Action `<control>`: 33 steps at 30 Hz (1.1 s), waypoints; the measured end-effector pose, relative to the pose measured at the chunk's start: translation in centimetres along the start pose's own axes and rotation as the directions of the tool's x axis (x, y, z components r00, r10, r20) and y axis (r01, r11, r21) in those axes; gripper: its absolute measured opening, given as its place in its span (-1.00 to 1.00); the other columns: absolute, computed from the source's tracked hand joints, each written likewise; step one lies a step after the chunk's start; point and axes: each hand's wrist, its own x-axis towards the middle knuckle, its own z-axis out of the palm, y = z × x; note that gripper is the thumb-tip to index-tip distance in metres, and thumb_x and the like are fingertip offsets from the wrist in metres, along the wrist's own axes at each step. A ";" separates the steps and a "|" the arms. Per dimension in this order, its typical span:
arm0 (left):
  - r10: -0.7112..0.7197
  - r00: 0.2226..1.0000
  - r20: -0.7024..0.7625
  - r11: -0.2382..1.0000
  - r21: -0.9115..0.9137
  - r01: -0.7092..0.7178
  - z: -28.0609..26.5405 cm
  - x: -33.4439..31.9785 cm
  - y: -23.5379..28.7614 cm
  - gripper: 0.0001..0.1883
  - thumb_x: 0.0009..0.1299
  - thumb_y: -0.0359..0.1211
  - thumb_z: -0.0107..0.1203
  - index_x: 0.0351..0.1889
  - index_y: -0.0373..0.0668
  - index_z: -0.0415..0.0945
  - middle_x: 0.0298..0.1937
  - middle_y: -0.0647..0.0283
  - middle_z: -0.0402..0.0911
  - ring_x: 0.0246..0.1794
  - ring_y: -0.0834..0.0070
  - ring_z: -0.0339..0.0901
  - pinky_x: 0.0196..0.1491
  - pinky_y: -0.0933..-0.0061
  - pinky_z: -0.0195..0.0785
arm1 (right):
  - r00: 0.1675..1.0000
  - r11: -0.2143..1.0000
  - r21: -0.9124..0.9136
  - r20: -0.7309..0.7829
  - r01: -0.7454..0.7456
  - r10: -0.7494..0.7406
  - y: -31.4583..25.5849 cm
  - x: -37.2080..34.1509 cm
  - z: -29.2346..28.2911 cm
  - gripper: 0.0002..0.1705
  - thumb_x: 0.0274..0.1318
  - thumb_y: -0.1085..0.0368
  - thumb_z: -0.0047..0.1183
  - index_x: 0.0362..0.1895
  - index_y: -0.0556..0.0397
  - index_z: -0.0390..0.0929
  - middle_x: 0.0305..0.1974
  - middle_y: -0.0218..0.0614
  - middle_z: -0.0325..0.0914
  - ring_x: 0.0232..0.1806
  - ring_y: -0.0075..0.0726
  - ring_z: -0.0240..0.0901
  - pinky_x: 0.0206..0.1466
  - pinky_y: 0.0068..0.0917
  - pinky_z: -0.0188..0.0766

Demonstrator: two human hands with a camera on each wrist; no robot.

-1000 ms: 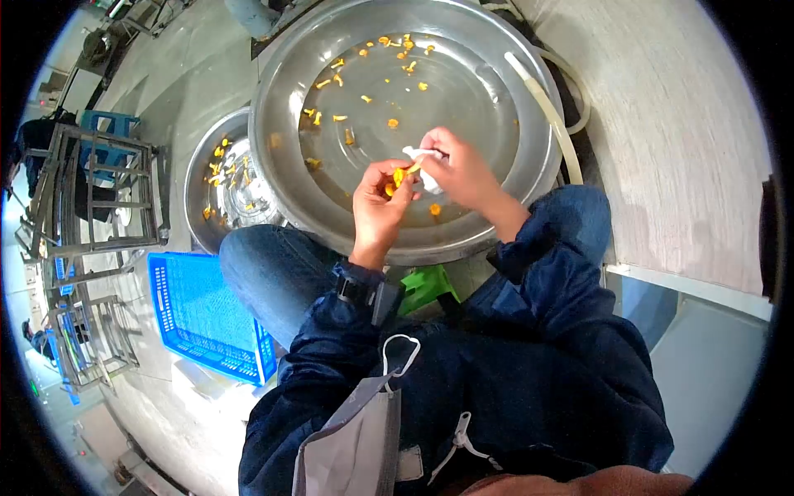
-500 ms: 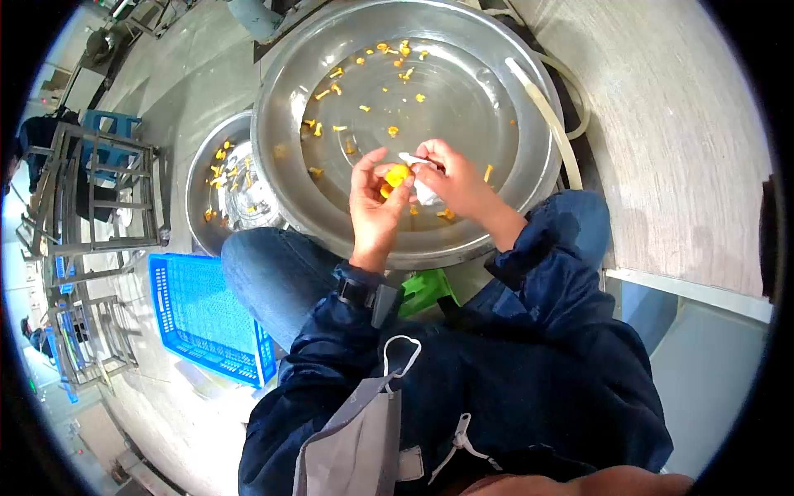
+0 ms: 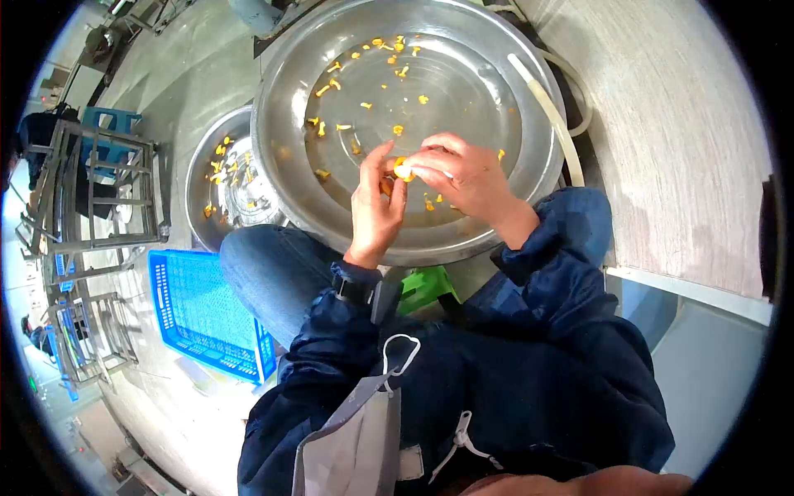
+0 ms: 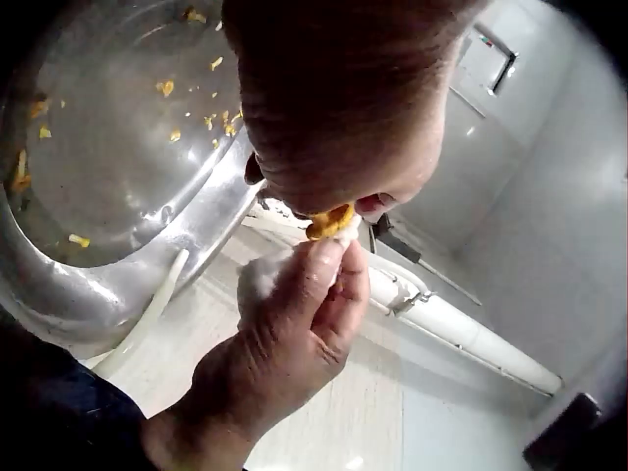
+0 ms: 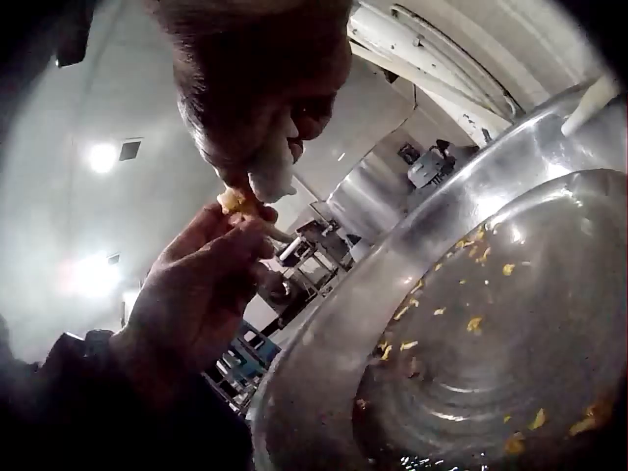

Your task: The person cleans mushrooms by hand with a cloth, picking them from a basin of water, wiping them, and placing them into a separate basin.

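Observation:
My left hand (image 3: 376,211) pinches a small yellow-orange mushroom (image 4: 332,223) between thumb and fingers, over the near side of the large metal basin (image 3: 281,157). Another orange piece (image 3: 386,186) shows against the left palm. From the right, my right hand (image 3: 473,178) comes over the mushroom, fingertips right at its cap. It grips a crumpled white cloth or tissue (image 4: 263,277), part of which lies against the mushroom; the hand covers most of it in the head view. In the right wrist view the white wad (image 5: 273,172) sits just above the pinched mushroom.
Several mushrooms (image 3: 398,131) float in the basin's water. A pale hose (image 3: 546,107) hangs over its right rim. On the left stands a smaller metal basin (image 3: 197,178) with more mushrooms, and a blue plastic crate (image 3: 207,314) nearer. Something green (image 3: 428,289) shows between the knees.
The right hand has shifted from the mushroom's stem side onto its cap, bringing the white wad along. The left fingers have turned the mushroom. Some floating mushrooms have drifted near the hands.

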 end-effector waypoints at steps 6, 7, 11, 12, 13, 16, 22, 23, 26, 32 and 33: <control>0.020 0.998 0.051 0.997 0.078 -0.024 0.1 0.4 -0.3 -0.42 0.38 -0.59 0.11 0.35 -0.10 0.23 -0.10 0.18 0.57 -0.22 0.50 0.59 -0.13 0.46 0.49 | 0.999 0.994 -0.105 0.017 0.031 -0.029 0.8 -0.1 -0.4 -0.86 0.13 0.18 0.17 -0.22 -0.31 0.71 -0.19 -0.55 0.59 -0.34 -0.32 0.59 -0.35 -0.40 0.51; 0.003 0.998 0.064 0.996 0.093 -0.009 0.2 0.5 -0.1 -0.42 0.38 -0.58 0.11 0.35 -0.10 0.23 -0.10 0.17 0.57 -0.21 0.48 0.60 -0.12 0.44 0.49 | 1.000 0.995 -0.098 0.008 0.020 -0.020 0.8 -0.1 -0.3 -0.87 0.13 0.18 0.17 -0.22 -0.30 0.71 -0.21 -0.56 0.59 -0.35 -0.32 0.59 -0.35 -0.40 0.51; -0.011 1.000 -0.009 1.000 -0.006 0.011 0.8 0.7 -1.0 -0.45 0.38 -0.59 0.09 0.33 -0.09 0.26 -0.14 0.16 0.60 -0.26 0.45 0.61 -0.15 0.40 0.51 | 0.990 0.994 -0.104 0.139 0.015 0.000 0.5 -0.1 -1.6 -0.87 0.16 0.16 0.16 -0.21 -0.30 0.71 -0.22 -0.51 0.57 -0.31 -0.27 0.57 -0.30 -0.38 0.49; -0.021 0.999 -0.037 0.999 -0.048 0.020 0.8 0.8 -1.5 -0.45 0.38 -0.60 0.08 0.32 -0.08 0.27 -0.18 0.16 0.61 -0.30 0.43 0.61 -0.17 0.38 0.50 | 0.993 0.997 -0.083 0.117 -0.010 0.019 0.9 -0.2 -2.0 -0.87 0.17 0.15 0.16 -0.21 -0.31 0.71 -0.22 -0.50 0.57 -0.30 -0.27 0.57 -0.29 -0.38 0.50; -0.069 0.997 -0.017 0.996 -0.059 0.068 0.6 1.0 -1.1 -0.50 0.41 -0.58 0.04 0.31 -0.12 0.28 -0.17 0.23 0.57 -0.28 0.50 0.57 -0.15 0.44 0.51 | 0.995 0.997 -0.061 0.093 -0.036 0.041 1.2 -0.3 -2.5 -0.87 0.18 0.15 0.15 -0.20 -0.32 0.71 -0.22 -0.49 0.57 -0.30 -0.26 0.57 -0.28 -0.38 0.50; -0.231 0.973 -0.027 0.904 -0.377 0.204 1.3 2.4 -4.7 -0.55 0.43 -0.57 0.01 0.28 -0.17 0.29 -0.16 0.29 0.51 -0.26 0.52 0.53 -0.14 0.47 0.51 | 0.986 0.986 -0.026 -0.004 -0.164 0.164 1.4 0.0 -4.7 -0.85 0.20 0.18 0.16 -0.15 -0.27 0.71 -0.22 -0.43 0.57 -0.31 -0.25 0.56 -0.27 -0.39 0.49; -0.835 0.460 0.302 0.132 -0.702 0.700 1.9 4.4 -21.9 -0.83 0.41 -0.41 0.03 -0.08 -0.23 0.44 -0.37 0.23 0.49 -0.43 0.36 0.47 -0.40 0.28 0.42 | 0.947 0.973 0.036 -0.224 -0.228 0.231 2.3 0.4 -7.3 -0.81 0.16 0.30 0.21 -0.12 -0.14 0.71 -0.24 -0.34 0.57 -0.31 -0.31 0.55 -0.26 -0.45 0.48; -0.802 0.517 0.300 0.361 -0.447 0.818 1.2 4.0 -26.0 -0.83 0.45 -0.33 -0.02 -0.31 -0.24 0.45 -0.49 0.22 0.48 -0.53 0.32 0.45 -0.45 0.27 0.40 | 0.922 0.948 0.102 -0.220 -0.303 0.318 2.1 0.4 -7.5 -0.79 0.13 0.36 0.23 -0.13 -0.14 0.72 -0.24 -0.34 0.58 -0.31 -0.34 0.55 -0.27 -0.48 0.48; -0.534 0.815 0.224 0.838 0.266 0.476 4.9 2.0 -33.7 -0.73 0.46 -0.24 -0.02 -0.36 -0.25 0.49 -0.53 0.22 0.51 -0.53 0.33 0.48 -0.46 0.28 0.38 | 0.928 0.965 -0.004 -0.277 -0.262 0.251 2.9 0.6 -8.3 -0.80 0.09 0.42 0.24 -0.15 -0.02 0.72 -0.25 -0.35 0.57 -0.32 -0.42 0.51 -0.25 -0.55 0.43; -0.642 0.559 0.524 0.634 -0.048 0.772 9.1 7.1 -24.0 -0.70 0.46 -0.16 0.07 -0.27 -0.23 0.52 -0.52 0.23 0.57 -0.47 0.41 0.59 -0.43 0.32 0.43 | 0.927 0.965 -0.098 -0.314 -0.245 0.204 4.3 1.6 -10.2 -0.78 0.03 0.44 0.29 -0.18 -0.05 0.73 -0.24 -0.32 0.57 -0.30 -0.39 0.56 -0.28 -0.50 0.49; -0.685 0.568 0.455 0.566 -0.159 0.809 8.9 8.4 -23.7 -0.71 0.46 -0.15 0.09 -0.25 -0.22 0.51 -0.50 0.23 0.58 -0.46 0.42 0.61 -0.42 0.33 0.46 | 0.922 0.961 -0.105 -0.325 -0.254 0.208 4.6 1.7 -10.5 -0.78 0.02 0.44 0.30 -0.18 -0.05 0.73 -0.24 -0.32 0.57 -0.30 -0.39 0.55 -0.28 -0.50 0.48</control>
